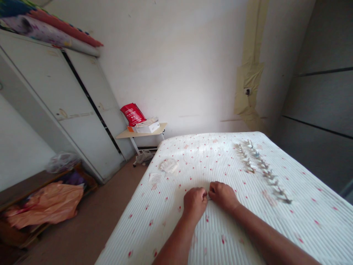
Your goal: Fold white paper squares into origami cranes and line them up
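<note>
My left hand [195, 200] and my right hand [223, 194] are close together, low over the white bedspread [193, 147] with red spots. Both have their fingers closed around something small and pale between them, too small to name. Beyond them to the left, a small pile of pale paper pieces [169, 166] lies beside a printed paper sheet [155, 178]. On the right side of the bed, several small folded-looking pieces [265, 165] stand in two rows.
Behind the bed's left corner, a small table [122, 134] holds a red bag [132, 114] and a white box [148, 127]. A grey cabinet [52, 84] and an orange cloth or bag [52, 204] are at the left.
</note>
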A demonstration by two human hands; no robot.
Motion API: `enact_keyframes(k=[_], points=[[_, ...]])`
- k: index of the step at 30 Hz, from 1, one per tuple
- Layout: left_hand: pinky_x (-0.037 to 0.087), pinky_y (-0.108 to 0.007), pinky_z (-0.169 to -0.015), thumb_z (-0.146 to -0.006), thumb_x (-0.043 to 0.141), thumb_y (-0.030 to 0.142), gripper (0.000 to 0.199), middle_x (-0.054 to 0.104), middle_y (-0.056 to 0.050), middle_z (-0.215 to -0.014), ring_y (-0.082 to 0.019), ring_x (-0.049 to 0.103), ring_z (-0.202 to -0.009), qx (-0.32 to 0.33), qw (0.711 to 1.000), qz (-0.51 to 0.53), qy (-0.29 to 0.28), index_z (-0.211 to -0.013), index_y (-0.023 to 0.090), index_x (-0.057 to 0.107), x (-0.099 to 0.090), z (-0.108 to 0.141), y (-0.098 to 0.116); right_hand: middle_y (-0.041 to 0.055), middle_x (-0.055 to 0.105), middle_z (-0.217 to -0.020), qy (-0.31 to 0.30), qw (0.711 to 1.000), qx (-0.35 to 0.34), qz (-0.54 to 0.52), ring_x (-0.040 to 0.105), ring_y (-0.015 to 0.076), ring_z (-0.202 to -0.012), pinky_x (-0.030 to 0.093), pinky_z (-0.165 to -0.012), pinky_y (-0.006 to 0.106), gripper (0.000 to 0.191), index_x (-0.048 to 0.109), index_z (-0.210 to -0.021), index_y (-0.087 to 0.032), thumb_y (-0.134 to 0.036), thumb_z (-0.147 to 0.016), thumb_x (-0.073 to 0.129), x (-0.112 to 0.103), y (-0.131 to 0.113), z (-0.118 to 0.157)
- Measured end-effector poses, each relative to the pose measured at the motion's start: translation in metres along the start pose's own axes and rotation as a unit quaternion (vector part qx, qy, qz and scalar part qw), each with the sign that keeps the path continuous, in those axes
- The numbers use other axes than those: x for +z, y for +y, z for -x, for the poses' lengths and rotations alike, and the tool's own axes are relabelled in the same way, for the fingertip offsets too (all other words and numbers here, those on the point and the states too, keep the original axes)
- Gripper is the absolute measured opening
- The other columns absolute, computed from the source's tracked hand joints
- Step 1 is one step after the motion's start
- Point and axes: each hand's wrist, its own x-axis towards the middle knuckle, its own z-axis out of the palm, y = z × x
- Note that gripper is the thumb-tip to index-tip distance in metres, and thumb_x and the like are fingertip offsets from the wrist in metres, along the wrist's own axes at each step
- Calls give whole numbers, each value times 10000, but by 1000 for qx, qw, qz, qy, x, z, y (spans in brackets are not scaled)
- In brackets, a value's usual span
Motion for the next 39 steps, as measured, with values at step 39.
enact_keyframes(k=[39], points=[[302,-284,-752,-752,571,357,187,596,-6,-868,-170,492,-918,-47,997,-43,-36,-905,342,677,-21,5,6,26,653,-731,-89,994,31,-48,571,135,-662,330,-553,210,153,662,-656,-196,-140,-614,526,-6,2,-6]])
